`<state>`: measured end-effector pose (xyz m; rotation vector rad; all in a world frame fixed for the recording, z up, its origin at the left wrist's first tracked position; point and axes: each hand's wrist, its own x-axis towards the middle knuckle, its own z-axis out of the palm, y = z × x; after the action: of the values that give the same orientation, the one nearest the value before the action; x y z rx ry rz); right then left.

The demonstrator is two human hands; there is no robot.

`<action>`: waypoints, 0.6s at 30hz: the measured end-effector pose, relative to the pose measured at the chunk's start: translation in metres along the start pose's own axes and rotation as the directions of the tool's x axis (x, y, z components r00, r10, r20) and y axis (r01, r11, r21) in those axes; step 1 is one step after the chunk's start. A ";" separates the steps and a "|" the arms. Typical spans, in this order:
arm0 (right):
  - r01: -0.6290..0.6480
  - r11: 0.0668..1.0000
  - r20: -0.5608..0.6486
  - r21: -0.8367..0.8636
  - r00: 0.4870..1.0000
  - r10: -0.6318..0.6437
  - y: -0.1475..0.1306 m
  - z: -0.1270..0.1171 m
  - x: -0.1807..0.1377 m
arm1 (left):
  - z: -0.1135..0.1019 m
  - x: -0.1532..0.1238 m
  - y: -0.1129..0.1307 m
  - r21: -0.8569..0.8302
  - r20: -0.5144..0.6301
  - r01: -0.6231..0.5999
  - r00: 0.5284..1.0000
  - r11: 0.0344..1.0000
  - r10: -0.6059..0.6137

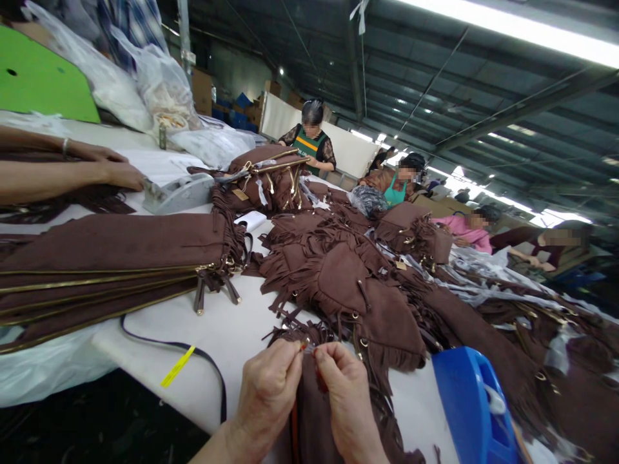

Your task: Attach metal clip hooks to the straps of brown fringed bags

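My left hand (269,388) and my right hand (346,394) are close together at the near edge of the table, both closed in a pinch. Between their fingertips shows a tiny shiny bit, too small to name. Below them hangs a dark brown suede-like bag (313,422), partly hidden by the hands, with fringe spreading out beyond the fingers. A pile of brown fringed bags (338,277) lies just past my hands. On the left is a stack of flat brown pouches (111,241) with gold zippers and tassel-like pulls.
To my right stands a blue plastic holder (464,393). A thin dark strap (215,367) and a yellow strip (177,366) lie on the white table (169,328). Another person's hands (116,171) reach in at left beside a grey dispenser (178,193). Several people work beyond.
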<state>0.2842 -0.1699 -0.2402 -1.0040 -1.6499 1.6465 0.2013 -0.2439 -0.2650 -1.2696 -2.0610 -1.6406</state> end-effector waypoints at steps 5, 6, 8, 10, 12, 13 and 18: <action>-0.022 0.998 0.036 0.065 0.999 0.020 -0.004 -0.006 0.000 | -0.004 0.006 0.005 -0.319 0.225 0.466 0.883 0.825 -0.412; -0.020 0.998 0.039 0.060 0.999 0.018 -0.004 -0.007 -0.001 | -0.004 0.007 0.005 -0.378 0.310 0.569 0.821 0.730 -0.479; 0.015 0.999 0.039 0.041 0.999 -0.017 -0.002 -0.007 -0.001 | -0.005 0.010 0.006 -0.466 0.438 0.706 0.708 0.533 -0.554; 0.108 0.994 0.035 0.011 0.994 -0.108 -0.001 -0.007 -0.002 | -0.005 0.012 0.006 -0.523 0.498 0.761 0.639 0.384 -0.586; 0.256 0.965 0.048 -0.051 0.966 -0.253 0.000 -0.006 -0.001 | -0.006 0.012 0.005 -0.556 0.515 0.773 0.608 0.305 -0.604; 0.321 0.944 0.061 -0.078 0.946 -0.317 0.000 -0.005 -0.001 | -0.007 0.012 0.005 -0.562 0.518 0.775 0.602 0.288 -0.608; 0.311 0.950 0.164 -0.017 0.938 -0.305 0.003 0.001 0.002 | -0.008 0.011 0.005 -0.557 0.501 0.773 0.605 0.305 -0.619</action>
<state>0.2820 -0.1687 -0.2433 -0.6050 -1.8467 1.5161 0.1957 -0.2458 -0.2519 -0.5997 -2.3101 -3.1520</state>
